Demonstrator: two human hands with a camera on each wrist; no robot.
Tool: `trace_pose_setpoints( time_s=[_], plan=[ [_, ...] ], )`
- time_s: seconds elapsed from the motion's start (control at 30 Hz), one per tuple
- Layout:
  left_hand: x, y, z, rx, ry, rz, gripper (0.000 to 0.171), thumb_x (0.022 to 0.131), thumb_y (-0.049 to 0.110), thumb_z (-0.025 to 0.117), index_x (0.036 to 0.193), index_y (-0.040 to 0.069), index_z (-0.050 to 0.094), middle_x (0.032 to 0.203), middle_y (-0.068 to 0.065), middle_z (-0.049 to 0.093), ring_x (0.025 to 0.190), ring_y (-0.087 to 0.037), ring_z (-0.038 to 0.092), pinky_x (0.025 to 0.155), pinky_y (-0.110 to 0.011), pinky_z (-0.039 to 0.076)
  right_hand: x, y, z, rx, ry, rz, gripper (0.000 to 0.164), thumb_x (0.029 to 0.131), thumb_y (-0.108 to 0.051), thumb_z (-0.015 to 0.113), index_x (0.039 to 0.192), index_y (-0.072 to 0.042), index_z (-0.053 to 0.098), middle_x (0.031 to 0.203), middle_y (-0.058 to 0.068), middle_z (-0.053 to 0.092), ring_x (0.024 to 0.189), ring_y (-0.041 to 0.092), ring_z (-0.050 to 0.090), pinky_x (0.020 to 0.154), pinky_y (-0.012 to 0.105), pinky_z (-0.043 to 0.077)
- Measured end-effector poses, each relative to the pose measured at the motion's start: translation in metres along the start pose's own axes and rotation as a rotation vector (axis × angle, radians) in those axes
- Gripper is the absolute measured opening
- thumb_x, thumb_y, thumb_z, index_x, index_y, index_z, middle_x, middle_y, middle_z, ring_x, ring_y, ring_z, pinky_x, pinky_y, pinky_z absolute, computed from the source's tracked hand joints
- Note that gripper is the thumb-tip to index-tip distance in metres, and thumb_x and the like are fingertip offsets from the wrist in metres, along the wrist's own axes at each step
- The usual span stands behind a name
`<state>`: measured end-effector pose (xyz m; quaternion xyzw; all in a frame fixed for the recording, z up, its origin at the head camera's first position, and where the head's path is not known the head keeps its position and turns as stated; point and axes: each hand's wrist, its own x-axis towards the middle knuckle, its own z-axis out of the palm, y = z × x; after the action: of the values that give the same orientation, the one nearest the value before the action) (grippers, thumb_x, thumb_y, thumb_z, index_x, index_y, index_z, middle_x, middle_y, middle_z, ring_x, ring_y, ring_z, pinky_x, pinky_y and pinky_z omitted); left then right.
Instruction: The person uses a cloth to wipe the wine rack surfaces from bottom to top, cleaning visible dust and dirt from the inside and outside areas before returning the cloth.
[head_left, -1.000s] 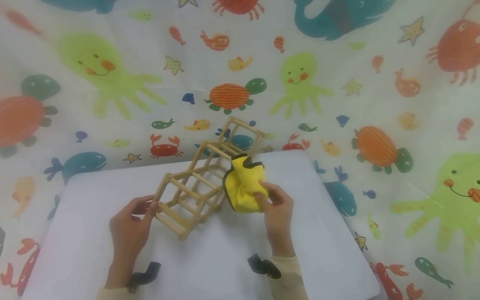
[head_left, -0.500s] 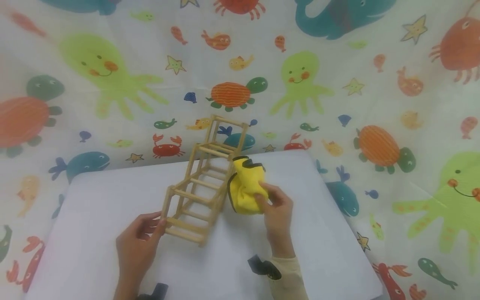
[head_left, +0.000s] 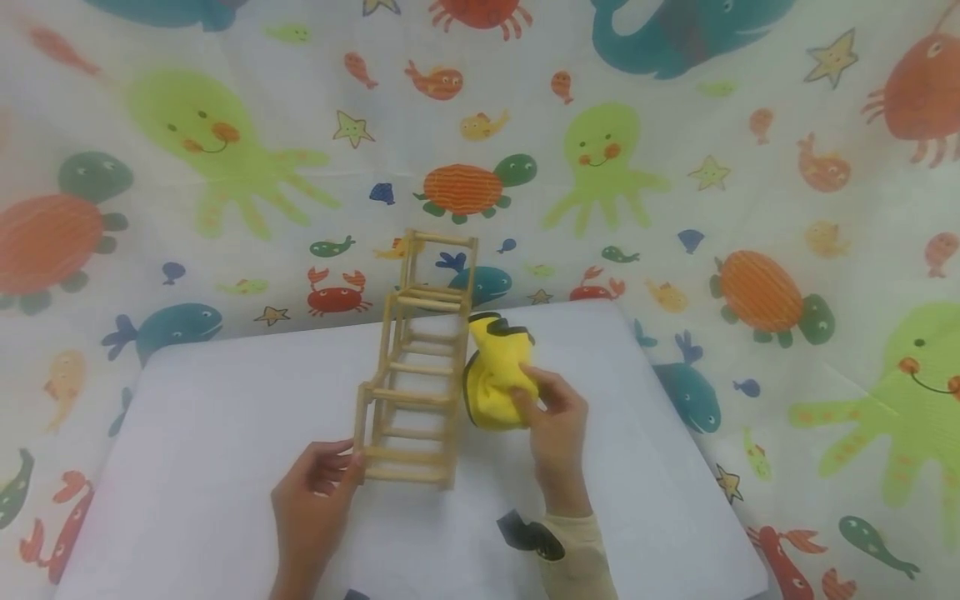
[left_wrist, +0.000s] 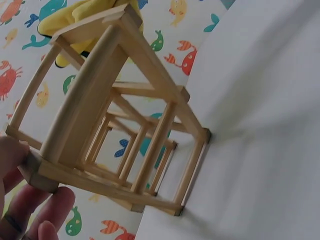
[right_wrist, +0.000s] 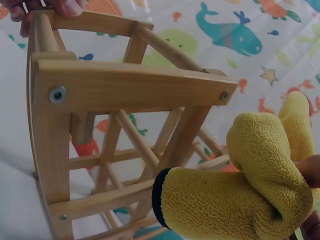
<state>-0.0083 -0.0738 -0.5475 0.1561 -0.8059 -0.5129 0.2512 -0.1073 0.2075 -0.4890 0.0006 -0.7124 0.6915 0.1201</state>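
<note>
A small wooden rack (head_left: pixel 420 393) of dowels and slats, stepped in tiers, stands on the white table. My left hand (head_left: pixel 315 496) pinches its near left corner between thumb and fingers; the left wrist view shows the fingertips at that wooden corner (left_wrist: pixel 37 172). In my right hand (head_left: pixel 558 425) is a bunched yellow cloth (head_left: pixel 498 375) with dark edging, pinched just right of the rack. Up close in the right wrist view, the cloth (right_wrist: pixel 240 190) looks fluffy and lies in front of part of the frame; whether they touch I cannot tell.
The white table (head_left: pixel 225 400) has a rounded front right corner. Behind and beside it hangs a white curtain (head_left: pixel 285 167) printed with sea animals. A black strap (head_left: pixel 528 533) sits at my right wrist.
My left hand has turned the rack, its near end swinging right and its far end left, so it stands straighter to the view. My right hand and the cloth have barely moved.
</note>
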Motion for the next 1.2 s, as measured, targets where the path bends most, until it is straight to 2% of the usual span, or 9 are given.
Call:
trace_pose_setpoints(
  time_s=[0.13,0.23,0.3,0.43,0.57,0.7,0.83,1.03,1.2],
  plan=[
    [-0.003,0.006,0.007,-0.039,-0.033,0.035,0.019,0.087,0.012,0.089,0.101,0.018,0.078,0.082,0.004,0.079,0.067,-0.002,0.068,0.056,-0.017,0.050,0.001,0.001,-0.004,0.015,0.002,-0.005,0.035,0.092,-0.004,0.081,0.124,-0.018,0.077,0.128,-0.001,0.075,0.126,0.021,0.068,0.100,0.028,0.060],
    [0.004,0.009,0.007,-0.002,-0.097,0.088,0.025,0.086,0.013,0.090,0.106,0.019,0.077,0.085,0.003,0.080,0.072,-0.001,0.069,0.057,-0.017,0.050,0.002,0.002,-0.007,0.017,0.005,-0.013,0.034,0.093,-0.006,0.081,0.124,-0.018,0.077,0.129,0.000,0.075,0.126,0.021,0.068,0.101,0.028,0.060],
    [0.014,0.011,0.004,0.030,-0.163,0.134,0.034,0.088,0.015,0.088,0.118,0.022,0.075,0.096,0.004,0.080,0.083,-0.004,0.070,0.061,-0.016,0.052,0.003,0.002,-0.009,0.003,0.013,-0.014,0.034,0.093,-0.007,0.081,0.125,-0.019,0.077,0.129,0.000,0.075,0.127,0.020,0.068,0.102,0.028,0.059],
    [0.046,0.019,-0.001,0.056,-0.328,0.247,0.059,0.098,0.019,0.078,0.152,0.032,0.056,0.141,0.006,0.070,0.116,-0.014,0.068,0.082,-0.012,0.055,0.004,0.003,-0.014,-0.039,0.035,0.005,0.034,0.094,-0.010,0.081,0.125,-0.023,0.077,0.131,-0.003,0.074,0.128,0.017,0.067,0.104,0.026,0.058],
    [0.078,0.027,-0.001,0.020,-0.465,0.347,0.064,0.104,0.017,0.070,0.161,0.032,0.046,0.165,0.007,0.050,0.141,-0.008,0.055,0.098,-0.009,0.049,0.003,0.003,-0.017,-0.067,0.046,0.032,0.033,0.094,-0.011,0.081,0.125,-0.023,0.076,0.132,-0.004,0.074,0.129,0.016,0.066,0.105,0.025,0.057],
    [0.098,0.029,-0.002,-0.048,-0.594,0.404,0.049,0.104,0.008,0.067,0.150,0.023,0.060,0.162,0.003,0.055,0.147,0.003,0.046,0.102,-0.013,0.048,0.001,0.002,-0.018,-0.073,0.042,0.061,0.033,0.094,-0.012,0.080,0.125,-0.024,0.077,0.132,-0.005,0.074,0.129,0.017,0.066,0.106,0.028,0.057],
    [0.107,0.030,-0.002,-0.080,-0.686,0.432,0.034,0.103,0.005,0.068,0.132,0.022,0.071,0.148,-0.001,0.068,0.139,0.002,0.052,0.100,-0.018,0.052,0.001,0.004,-0.020,-0.088,0.047,0.075,0.033,0.095,-0.013,0.080,0.125,-0.026,0.076,0.131,-0.007,0.074,0.128,0.015,0.066,0.105,0.026,0.057],
    [0.105,0.039,0.007,-0.062,-0.718,0.457,0.028,0.097,0.009,0.076,0.121,0.025,0.073,0.130,0.008,0.074,0.124,-0.004,0.057,0.097,-0.032,0.057,0.003,0.009,-0.028,-0.073,0.051,0.039,0.032,0.095,-0.016,0.081,0.125,-0.026,0.077,0.130,-0.008,0.074,0.129,0.012,0.066,0.108,0.027,0.056],
    [0.096,0.045,0.017,-0.071,-0.692,0.433,0.026,0.095,0.013,0.080,0.117,0.026,0.074,0.121,0.011,0.072,0.116,-0.005,0.056,0.096,-0.027,0.054,0.005,0.012,-0.031,-0.052,0.056,0.036,0.033,0.094,-0.014,0.082,0.124,-0.027,0.077,0.130,-0.008,0.074,0.129,0.012,0.066,0.110,0.032,0.055]
  ],
)
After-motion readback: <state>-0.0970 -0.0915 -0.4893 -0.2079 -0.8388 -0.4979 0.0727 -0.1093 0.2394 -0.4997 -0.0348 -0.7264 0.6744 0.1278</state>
